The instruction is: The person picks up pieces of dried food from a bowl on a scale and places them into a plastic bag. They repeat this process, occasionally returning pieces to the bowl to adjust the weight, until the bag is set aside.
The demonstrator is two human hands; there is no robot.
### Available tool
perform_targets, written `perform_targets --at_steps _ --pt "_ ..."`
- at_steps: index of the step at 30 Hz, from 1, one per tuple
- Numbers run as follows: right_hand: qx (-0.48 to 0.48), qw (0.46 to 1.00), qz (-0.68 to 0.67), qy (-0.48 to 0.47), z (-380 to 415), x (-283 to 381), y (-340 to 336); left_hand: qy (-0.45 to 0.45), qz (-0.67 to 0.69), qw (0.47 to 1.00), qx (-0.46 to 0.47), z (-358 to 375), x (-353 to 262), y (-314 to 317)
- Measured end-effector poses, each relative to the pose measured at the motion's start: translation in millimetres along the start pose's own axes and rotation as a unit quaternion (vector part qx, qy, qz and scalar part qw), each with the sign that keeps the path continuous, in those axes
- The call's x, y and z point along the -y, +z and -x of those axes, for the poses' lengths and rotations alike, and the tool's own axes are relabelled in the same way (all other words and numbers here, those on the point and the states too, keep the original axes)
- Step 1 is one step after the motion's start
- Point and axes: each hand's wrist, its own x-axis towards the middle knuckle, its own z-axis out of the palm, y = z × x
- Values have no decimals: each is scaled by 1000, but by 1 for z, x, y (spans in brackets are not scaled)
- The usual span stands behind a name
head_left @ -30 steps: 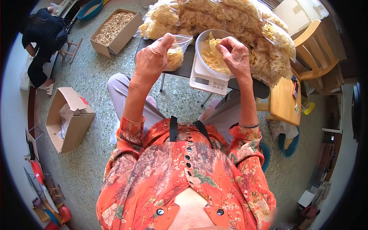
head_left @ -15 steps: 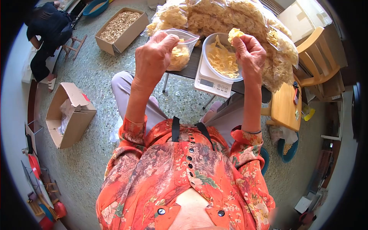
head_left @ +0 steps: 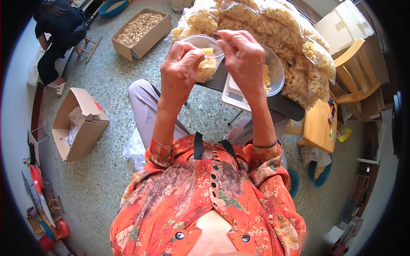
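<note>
My left hand (head_left: 181,70) pinches the rim of a clear zip bag (head_left: 206,70) that holds pale yellow dried flakes. The bag's mouth is open. At the bag's right edge is my right hand (head_left: 245,64), its fingers bent and a little blurred; no flakes can be made out in it. Behind that hand, a clear round tub (head_left: 276,70) with more yellow flakes sits on a white scale (head_left: 234,96), partly hidden by the hand and wrist.
Filled bags of flakes (head_left: 273,25) are piled behind the tub. A wooden stool (head_left: 318,128) and chair (head_left: 356,77) stand right. Left are an open carton (head_left: 81,128), a box of brown pieces (head_left: 141,32) and a seated person (head_left: 60,30).
My right hand has moved left from over the tub to the bag's mouth. The piece of flake it held no longer shows. The bag's mouth looks wider.
</note>
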Motion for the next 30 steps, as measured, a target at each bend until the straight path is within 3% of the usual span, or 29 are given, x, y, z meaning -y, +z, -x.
perform_targets --at_steps 2,5,6,8,12,14,15,20,23,30 --pt "-34 999 14 5 2 -5 -12 7 -4 1000 -7 1 1 0" --pt "-8 998 47 49 19 -29 -42 17 -23 1000 -3 0 1 -2" --pt "24 994 77 68 27 -41 -54 18 -26 999 -2 2 4 -1" --pt "140 961 111 211 34 -48 -82 -18 -28 999 -2 5 1 -1" --pt "177 951 165 194 44 -77 -109 9 -34 999 -3 5 3 -1" --pt "205 921 302 136 41 -82 -116 14 -45 999 2 4 0 -2" --pt "229 904 327 154 39 -84 -117 17 -50 999 3 4 1 -2" --pt "275 887 345 140 39 -99 -108 18 -54 998 15 4 -1 -2" --pt "306 881 310 184 44 -107 -94 16 -55 998 24 4 -2 0" --pt "263 908 279 167 37 -105 -94 5 -50 998 38 4 -5 -1"
